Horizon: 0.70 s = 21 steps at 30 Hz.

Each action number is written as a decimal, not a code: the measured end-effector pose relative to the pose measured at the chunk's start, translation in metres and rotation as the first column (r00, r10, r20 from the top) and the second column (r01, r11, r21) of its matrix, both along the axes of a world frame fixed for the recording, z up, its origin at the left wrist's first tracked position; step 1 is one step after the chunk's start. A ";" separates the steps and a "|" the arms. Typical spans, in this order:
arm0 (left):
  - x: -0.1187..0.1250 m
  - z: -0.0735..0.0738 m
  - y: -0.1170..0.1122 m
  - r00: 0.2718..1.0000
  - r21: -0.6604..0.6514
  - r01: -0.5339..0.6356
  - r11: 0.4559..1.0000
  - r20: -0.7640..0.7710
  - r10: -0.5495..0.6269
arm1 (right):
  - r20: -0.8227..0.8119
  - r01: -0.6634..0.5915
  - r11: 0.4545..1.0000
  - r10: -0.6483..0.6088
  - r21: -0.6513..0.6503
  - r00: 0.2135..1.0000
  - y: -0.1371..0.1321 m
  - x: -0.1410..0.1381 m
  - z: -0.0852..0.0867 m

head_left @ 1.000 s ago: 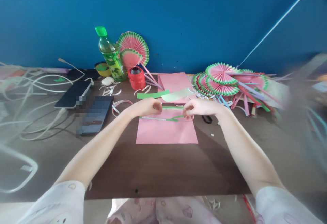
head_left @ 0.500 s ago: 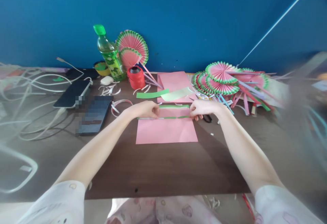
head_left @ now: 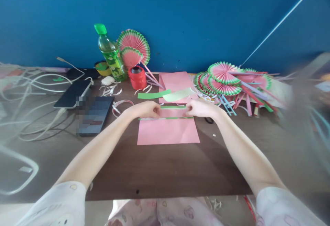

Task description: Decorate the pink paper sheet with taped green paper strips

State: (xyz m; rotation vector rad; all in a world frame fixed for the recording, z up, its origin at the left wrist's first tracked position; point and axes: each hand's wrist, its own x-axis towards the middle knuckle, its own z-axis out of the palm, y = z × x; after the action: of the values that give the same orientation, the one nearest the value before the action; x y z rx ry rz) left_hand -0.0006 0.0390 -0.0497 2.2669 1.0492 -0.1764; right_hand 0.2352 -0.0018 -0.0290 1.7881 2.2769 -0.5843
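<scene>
A pink paper sheet [head_left: 168,131] lies flat on the dark table [head_left: 165,171] in front of me. Two thin green paper strips cross its far part: one [head_left: 170,118] lies straight across the sheet, the other [head_left: 173,107] runs along its far edge. My left hand [head_left: 145,110] rests with curled fingers at the left end of the strips. My right hand [head_left: 199,108] pinches near the right end of the far strip. Whether the fingers grip the strips or only press them, I cannot make out.
Behind the sheet lie more pink paper [head_left: 175,81] and green strips [head_left: 154,95]. A red ribbon roll [head_left: 137,77], a green bottle [head_left: 109,54] and paper fans [head_left: 132,49] stand at the back. Several fans [head_left: 224,80] are piled at right. Two phones [head_left: 94,115] and cables lie left.
The curved green strip has been pulled straight and now lies flat across the pink sheet. My right hand moved out to the right, then back up to the far strip.
</scene>
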 end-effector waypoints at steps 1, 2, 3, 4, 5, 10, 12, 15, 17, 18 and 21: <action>0.000 -0.001 0.000 1.000 0.000 -0.002 1.000 0.000 0.002 | -0.026 -0.013 1.000 0.013 0.007 1.000 0.001 -0.002 -0.004; 0.001 -0.001 0.000 1.000 -0.002 -0.004 1.000 0.001 0.004 | -0.050 -0.019 1.000 0.020 0.010 0.999 0.002 -0.003 -0.007; 0.001 -0.002 0.000 1.000 -0.005 -0.006 1.000 0.002 0.006 | -0.073 -0.025 1.000 0.026 0.007 0.997 0.003 -0.004 -0.011; 0.001 -0.002 0.000 1.000 -0.006 -0.007 1.000 0.003 0.007 | -0.091 -0.031 1.000 0.031 0.001 0.995 0.004 -0.004 -0.014; 0.001 -0.003 0.000 1.000 -0.006 -0.009 1.000 0.004 0.009 | -0.107 -0.038 0.999 0.038 -0.006 0.994 0.005 -0.004 -0.016; 0.002 -0.001 -0.001 1.000 -0.002 -0.004 1.000 -0.001 0.004 | -0.133 -0.040 0.999 0.039 -0.005 0.990 0.007 -0.002 -0.023; 0.002 0.000 -0.002 1.000 -0.006 -0.002 1.000 -0.008 0.002 | -0.137 -0.030 1.000 0.029 -0.009 0.990 0.008 -0.002 -0.024; 0.002 0.002 -0.002 1.000 -0.004 -0.004 1.000 -0.013 0.004 | -0.137 -0.034 0.999 0.032 -0.016 0.990 0.008 -0.002 -0.025; 0.001 0.002 -0.002 1.000 -0.002 -0.004 1.000 -0.010 0.004 | -0.136 -0.035 0.999 0.032 -0.020 0.990 0.009 -0.002 -0.025; 0.001 0.001 -0.002 1.000 -0.001 -0.003 1.000 -0.007 0.003 | -0.136 -0.034 0.999 0.031 -0.024 0.990 0.009 -0.002 -0.025; -0.001 0.000 -0.001 1.000 -0.010 0.001 1.000 0.000 -0.001 | -0.140 -0.036 0.999 0.031 -0.032 0.990 0.009 -0.002 -0.026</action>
State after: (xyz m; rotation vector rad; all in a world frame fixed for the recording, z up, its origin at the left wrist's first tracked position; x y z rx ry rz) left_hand -0.0015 0.0381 -0.0492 2.2590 1.0448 -0.1819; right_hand 0.2335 0.0073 -0.0547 1.7404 2.3668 -0.7603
